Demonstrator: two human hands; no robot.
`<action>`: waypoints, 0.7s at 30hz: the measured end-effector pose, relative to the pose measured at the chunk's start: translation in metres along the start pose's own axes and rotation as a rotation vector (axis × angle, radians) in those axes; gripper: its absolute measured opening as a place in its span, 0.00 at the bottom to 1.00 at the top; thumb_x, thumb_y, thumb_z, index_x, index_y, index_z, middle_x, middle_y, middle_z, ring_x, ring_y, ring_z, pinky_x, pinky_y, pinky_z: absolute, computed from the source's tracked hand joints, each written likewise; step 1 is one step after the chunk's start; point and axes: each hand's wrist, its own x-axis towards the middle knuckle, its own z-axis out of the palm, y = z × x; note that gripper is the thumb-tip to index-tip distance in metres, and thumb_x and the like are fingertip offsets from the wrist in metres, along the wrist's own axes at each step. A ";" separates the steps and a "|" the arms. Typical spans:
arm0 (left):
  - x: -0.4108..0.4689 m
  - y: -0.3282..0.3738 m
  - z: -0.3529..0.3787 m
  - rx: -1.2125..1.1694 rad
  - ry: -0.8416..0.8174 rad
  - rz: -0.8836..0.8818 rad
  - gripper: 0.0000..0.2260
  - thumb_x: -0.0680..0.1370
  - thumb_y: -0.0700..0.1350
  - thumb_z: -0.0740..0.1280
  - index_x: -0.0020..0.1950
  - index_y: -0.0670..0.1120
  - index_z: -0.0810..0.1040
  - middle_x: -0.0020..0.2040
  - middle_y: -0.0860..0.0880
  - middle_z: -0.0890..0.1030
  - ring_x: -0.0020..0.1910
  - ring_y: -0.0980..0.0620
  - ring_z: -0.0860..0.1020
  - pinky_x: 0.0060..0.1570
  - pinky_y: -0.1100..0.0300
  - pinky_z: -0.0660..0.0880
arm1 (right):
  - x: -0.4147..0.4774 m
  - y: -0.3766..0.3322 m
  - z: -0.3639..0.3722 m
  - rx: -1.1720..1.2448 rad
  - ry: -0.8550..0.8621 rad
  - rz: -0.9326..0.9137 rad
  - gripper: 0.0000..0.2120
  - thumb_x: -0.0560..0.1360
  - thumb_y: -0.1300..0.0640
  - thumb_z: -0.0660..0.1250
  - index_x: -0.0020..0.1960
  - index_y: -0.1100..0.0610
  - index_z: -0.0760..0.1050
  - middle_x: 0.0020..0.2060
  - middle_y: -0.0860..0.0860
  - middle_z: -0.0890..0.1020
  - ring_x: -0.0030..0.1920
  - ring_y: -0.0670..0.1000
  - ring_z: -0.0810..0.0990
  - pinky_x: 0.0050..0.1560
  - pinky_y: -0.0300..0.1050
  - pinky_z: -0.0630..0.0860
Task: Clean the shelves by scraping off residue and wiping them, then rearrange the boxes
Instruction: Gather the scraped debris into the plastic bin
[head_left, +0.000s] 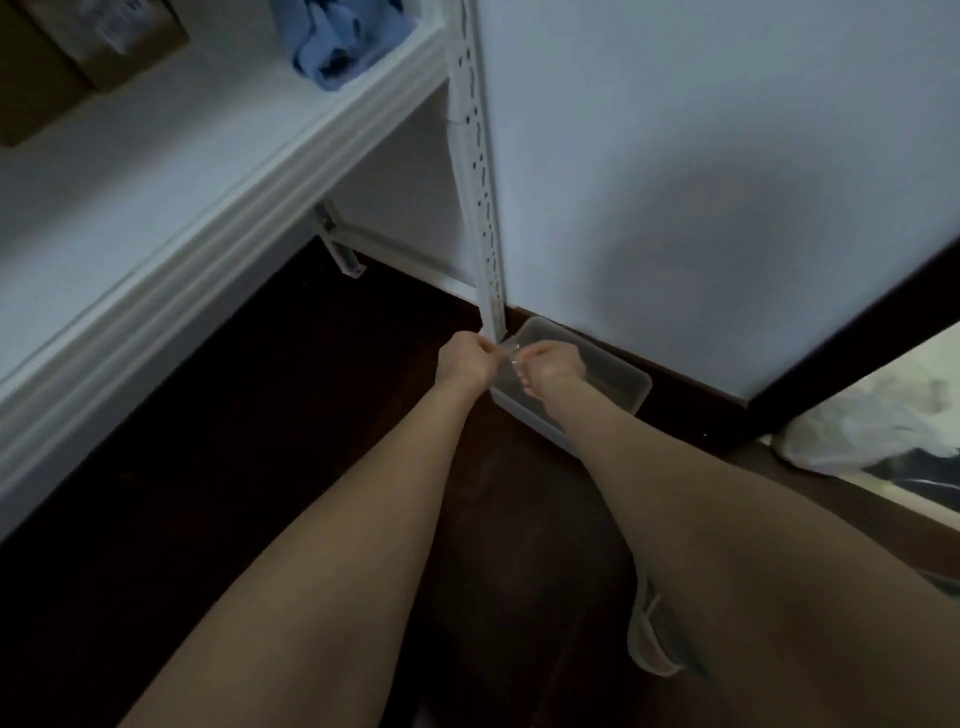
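My left hand (464, 364) and right hand (551, 367) together pinch a clear scrap (510, 352) above the tub (626, 375) beside the shelf post (480, 208); a slipping grip could drop it on the floor (311, 395).

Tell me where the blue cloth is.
The blue cloth lies on the white shelf at the top of the head view, between the cardboard boxes on its left and the perforated upright.
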 end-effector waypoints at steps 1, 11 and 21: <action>0.008 -0.002 0.013 0.021 -0.018 -0.006 0.08 0.77 0.46 0.66 0.50 0.44 0.83 0.50 0.44 0.82 0.49 0.46 0.81 0.50 0.51 0.80 | 0.010 0.008 -0.005 0.003 0.010 0.019 0.04 0.74 0.61 0.68 0.41 0.56 0.79 0.47 0.55 0.81 0.49 0.54 0.80 0.56 0.53 0.79; 0.075 -0.039 0.115 0.231 -0.242 -0.051 0.13 0.77 0.51 0.65 0.46 0.41 0.81 0.44 0.44 0.79 0.46 0.46 0.77 0.42 0.59 0.70 | 0.101 0.095 -0.014 -0.092 0.090 0.261 0.20 0.73 0.48 0.69 0.59 0.60 0.79 0.58 0.57 0.80 0.58 0.59 0.78 0.56 0.47 0.76; 0.128 -0.076 0.160 0.446 -0.402 -0.049 0.13 0.77 0.42 0.64 0.53 0.32 0.78 0.54 0.33 0.79 0.53 0.36 0.78 0.48 0.46 0.75 | 0.153 0.135 0.018 -0.195 -0.005 0.221 0.16 0.75 0.52 0.66 0.57 0.61 0.79 0.57 0.59 0.81 0.56 0.58 0.79 0.48 0.44 0.73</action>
